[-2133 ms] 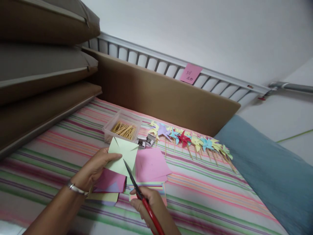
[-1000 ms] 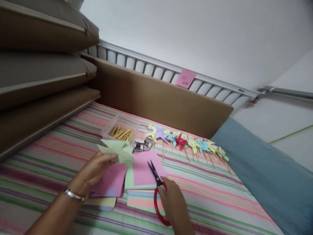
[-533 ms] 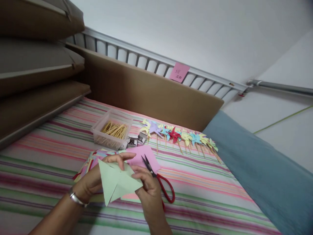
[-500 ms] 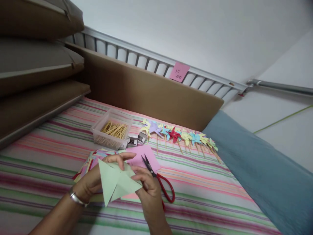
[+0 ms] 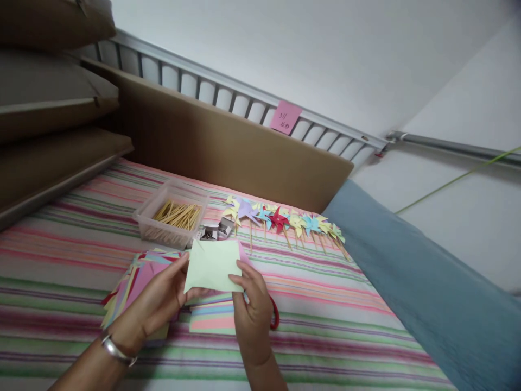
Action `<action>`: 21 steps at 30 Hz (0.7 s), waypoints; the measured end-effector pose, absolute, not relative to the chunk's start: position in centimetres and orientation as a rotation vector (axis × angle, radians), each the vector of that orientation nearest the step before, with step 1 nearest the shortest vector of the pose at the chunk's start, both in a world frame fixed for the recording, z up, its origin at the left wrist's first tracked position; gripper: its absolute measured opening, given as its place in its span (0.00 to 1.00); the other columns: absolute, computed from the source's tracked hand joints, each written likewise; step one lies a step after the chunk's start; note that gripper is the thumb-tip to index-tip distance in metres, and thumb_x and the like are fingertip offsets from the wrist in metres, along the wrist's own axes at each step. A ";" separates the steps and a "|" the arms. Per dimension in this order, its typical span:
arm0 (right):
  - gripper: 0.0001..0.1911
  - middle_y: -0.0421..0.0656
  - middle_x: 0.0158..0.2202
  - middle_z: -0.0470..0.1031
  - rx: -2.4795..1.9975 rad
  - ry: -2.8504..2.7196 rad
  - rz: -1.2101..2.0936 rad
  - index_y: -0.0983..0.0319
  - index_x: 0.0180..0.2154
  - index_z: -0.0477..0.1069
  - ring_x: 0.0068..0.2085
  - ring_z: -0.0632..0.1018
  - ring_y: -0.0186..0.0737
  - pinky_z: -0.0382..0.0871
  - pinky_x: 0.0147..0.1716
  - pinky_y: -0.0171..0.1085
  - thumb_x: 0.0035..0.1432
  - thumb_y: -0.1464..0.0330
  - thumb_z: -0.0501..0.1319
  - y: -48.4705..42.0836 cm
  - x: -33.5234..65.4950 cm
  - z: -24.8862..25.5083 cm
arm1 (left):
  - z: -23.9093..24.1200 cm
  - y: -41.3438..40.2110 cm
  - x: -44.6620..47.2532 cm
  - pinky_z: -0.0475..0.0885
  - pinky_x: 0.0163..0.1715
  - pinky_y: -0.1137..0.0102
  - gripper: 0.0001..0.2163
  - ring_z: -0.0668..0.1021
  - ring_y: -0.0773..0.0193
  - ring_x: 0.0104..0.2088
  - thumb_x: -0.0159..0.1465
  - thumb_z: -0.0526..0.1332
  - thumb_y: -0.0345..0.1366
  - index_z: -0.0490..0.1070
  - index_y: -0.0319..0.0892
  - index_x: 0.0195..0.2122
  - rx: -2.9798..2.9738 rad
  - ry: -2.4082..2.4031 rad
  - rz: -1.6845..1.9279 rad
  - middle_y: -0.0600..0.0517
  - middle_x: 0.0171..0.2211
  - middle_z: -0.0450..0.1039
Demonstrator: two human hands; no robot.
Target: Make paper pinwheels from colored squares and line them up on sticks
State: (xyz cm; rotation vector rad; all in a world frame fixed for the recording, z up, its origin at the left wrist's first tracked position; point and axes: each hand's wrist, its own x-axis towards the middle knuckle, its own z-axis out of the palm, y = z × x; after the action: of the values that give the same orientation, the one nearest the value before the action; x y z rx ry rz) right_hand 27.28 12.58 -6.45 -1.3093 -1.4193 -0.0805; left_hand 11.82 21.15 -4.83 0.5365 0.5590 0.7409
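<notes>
viewing through the head camera, i have a pale green paper sheet raised between both hands, a slit visible near its upper left corner. left hand: fingers bent lightly around the left edge, tips partly hidden, paper held. right hand: fingers closed on the right edge, two tips resting on the sheet's face

close behind the right fingers i note scissors, only red handle showing. below the sheet, between both sets of fingers, a coloured paper stack. left of the left fingers, partly behind that forearm, a pile of mixed papers

beyond the left fingers, a clear plastic box of wooden sticks, small boxes just beside it, contents dark, too small to tell. well beyond the right fingers, a row of paper pinwheels lies on striped cloth
</notes>
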 end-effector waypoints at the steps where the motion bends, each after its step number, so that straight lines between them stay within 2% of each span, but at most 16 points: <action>1: 0.20 0.46 0.48 0.71 -1.311 -1.441 -0.106 0.59 0.40 0.72 0.49 0.74 0.39 0.70 0.47 0.37 0.52 0.83 0.52 12.5 27.4 -6.5 | -4.7 21.2 11.6 0.75 0.36 0.65 0.10 0.78 0.58 0.38 0.61 0.59 0.37 0.76 0.40 0.40 0.513 0.533 0.751 0.47 0.39 0.79; 6: 0.21 0.47 0.50 0.70 -1.335 -1.557 -0.181 0.60 0.42 0.71 0.52 0.72 0.40 0.69 0.49 0.39 0.52 0.84 0.51 12.4 27.3 -6.9 | -4.3 20.9 11.3 0.74 0.31 0.70 0.09 0.79 0.62 0.33 0.60 0.60 0.36 0.77 0.41 0.38 0.500 0.520 0.748 0.48 0.35 0.80; 10: 0.22 0.49 0.51 0.70 -1.365 -1.639 -0.202 0.61 0.43 0.72 0.53 0.72 0.41 0.69 0.50 0.39 0.51 0.84 0.50 12.4 26.8 -7.3 | -4.4 20.6 11.5 0.73 0.34 0.72 0.09 0.79 0.62 0.33 0.56 0.65 0.34 0.78 0.38 0.38 0.614 0.604 0.708 0.47 0.34 0.80; 14: 0.24 0.48 0.50 0.70 -1.396 -1.672 -0.108 0.60 0.46 0.71 0.52 0.72 0.41 0.70 0.50 0.40 0.52 0.83 0.49 12.6 26.2 -7.5 | -4.7 21.0 11.3 0.72 0.38 0.68 0.14 0.80 0.58 0.33 0.52 0.67 0.33 0.77 0.37 0.40 0.751 0.630 0.726 0.46 0.34 0.81; 17: 0.21 0.47 0.49 0.72 -1.407 -1.632 -0.018 0.58 0.47 0.70 0.51 0.73 0.40 0.69 0.50 0.40 0.56 0.81 0.51 12.7 25.9 -7.5 | -4.8 21.6 10.8 0.71 0.39 0.66 0.14 0.80 0.56 0.32 0.51 0.67 0.34 0.77 0.36 0.39 0.804 0.714 0.730 0.45 0.32 0.81; 21: 0.16 0.47 0.47 0.72 -1.420 -1.608 0.113 0.58 0.44 0.72 0.49 0.73 0.41 0.70 0.48 0.39 0.58 0.78 0.53 12.6 25.8 -7.1 | -4.7 22.1 10.1 0.70 0.38 0.65 0.15 0.79 0.54 0.33 0.49 0.68 0.35 0.78 0.34 0.38 0.833 0.780 0.696 0.44 0.31 0.81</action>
State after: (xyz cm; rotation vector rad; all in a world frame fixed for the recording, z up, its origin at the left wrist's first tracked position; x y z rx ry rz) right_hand 25.84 12.65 -7.15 -1.4200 -1.6078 0.1130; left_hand 10.09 22.10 -4.67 0.8326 0.7803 0.6956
